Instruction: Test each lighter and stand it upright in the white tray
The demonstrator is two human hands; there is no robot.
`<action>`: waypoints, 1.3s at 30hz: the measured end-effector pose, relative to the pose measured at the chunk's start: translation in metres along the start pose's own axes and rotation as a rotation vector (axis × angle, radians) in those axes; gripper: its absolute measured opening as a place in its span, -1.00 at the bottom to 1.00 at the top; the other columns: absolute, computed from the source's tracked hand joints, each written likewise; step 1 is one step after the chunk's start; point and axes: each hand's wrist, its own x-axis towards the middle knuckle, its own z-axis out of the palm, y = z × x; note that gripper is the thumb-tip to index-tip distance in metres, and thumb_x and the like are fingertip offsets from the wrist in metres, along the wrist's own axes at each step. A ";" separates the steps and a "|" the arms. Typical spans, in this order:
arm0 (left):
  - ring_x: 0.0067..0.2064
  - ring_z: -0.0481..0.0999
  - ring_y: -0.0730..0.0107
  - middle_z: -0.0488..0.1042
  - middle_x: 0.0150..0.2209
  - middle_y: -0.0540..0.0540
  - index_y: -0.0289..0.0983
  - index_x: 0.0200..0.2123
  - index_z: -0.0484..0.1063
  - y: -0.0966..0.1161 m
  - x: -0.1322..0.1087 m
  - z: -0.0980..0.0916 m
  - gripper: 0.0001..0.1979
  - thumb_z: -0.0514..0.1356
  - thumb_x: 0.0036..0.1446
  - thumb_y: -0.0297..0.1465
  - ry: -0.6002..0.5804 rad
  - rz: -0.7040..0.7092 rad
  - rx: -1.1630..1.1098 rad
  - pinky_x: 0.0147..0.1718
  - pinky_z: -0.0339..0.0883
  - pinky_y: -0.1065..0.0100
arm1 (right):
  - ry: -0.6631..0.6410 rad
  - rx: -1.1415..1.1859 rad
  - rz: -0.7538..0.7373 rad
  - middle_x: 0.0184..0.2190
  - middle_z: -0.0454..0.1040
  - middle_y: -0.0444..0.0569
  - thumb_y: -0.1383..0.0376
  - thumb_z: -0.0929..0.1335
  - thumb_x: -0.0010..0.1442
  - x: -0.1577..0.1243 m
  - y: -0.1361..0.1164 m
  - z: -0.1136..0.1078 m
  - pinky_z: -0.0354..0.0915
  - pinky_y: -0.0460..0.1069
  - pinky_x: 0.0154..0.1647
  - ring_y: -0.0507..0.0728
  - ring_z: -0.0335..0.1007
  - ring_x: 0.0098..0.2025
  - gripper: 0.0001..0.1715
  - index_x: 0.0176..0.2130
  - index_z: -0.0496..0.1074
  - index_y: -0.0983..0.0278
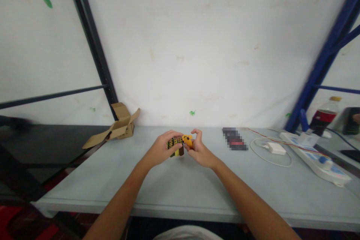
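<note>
Near the middle of the grey table (180,191), my left hand (161,149) is closed around a small group of dark sticks or tubes with yellow markings (174,143); their lower ends look yellow and brown. My right hand (201,152) pinches a small orange-yellow piece (187,141) that touches the right side of this group. Its index finger is raised and bent. The two hands face each other just above the tabletop. Fine details of the held items are too small to tell.
An opened cardboard box (123,129) stands at the back left. Toward the right lie a blurred-out dark object (234,139), a white charger (276,148) with a looped cable, and a white power strip (317,161). A dark drink bottle (323,116) stands behind the strip.
</note>
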 end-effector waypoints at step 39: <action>-0.36 0.57 0.24 0.61 -0.42 -0.11 -0.29 -0.39 0.53 -0.093 -0.016 -0.030 -0.69 0.37 -0.12 -0.17 0.024 -0.416 -0.040 -0.32 0.41 0.28 | -0.202 -1.149 0.119 0.05 0.40 0.13 0.51 0.21 0.23 0.017 0.061 -0.069 0.14 0.07 0.11 0.21 0.27 0.09 -0.41 0.16 0.44 0.16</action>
